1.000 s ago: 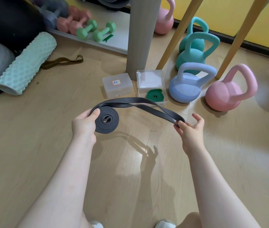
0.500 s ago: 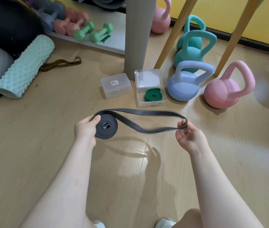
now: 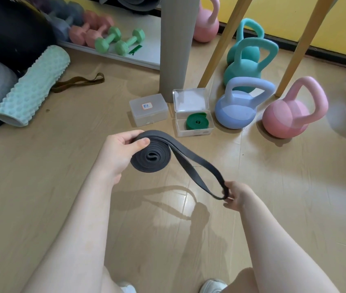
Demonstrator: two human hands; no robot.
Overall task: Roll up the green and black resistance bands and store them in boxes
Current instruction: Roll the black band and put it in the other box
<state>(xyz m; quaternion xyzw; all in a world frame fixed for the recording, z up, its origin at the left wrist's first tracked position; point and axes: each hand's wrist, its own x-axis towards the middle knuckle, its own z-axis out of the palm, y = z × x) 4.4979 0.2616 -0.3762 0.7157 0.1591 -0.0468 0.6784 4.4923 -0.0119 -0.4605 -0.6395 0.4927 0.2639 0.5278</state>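
Right hand [image 3: 236,195] has dropped; two boxes [image 3: 148,112], perhaps five kettlebells [image 3: 236,111].

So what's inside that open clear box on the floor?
The open clear box holds a rolled green band, lying flat. The closed box beside it is frosted, so its contents cannot be seen.

Matt rubber black band [image 3: 197,166], glossy floor [image 3: 284,187]

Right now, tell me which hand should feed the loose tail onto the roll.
Probably the right hand: it pinches the black band's free end, while the left hand grips the coil.
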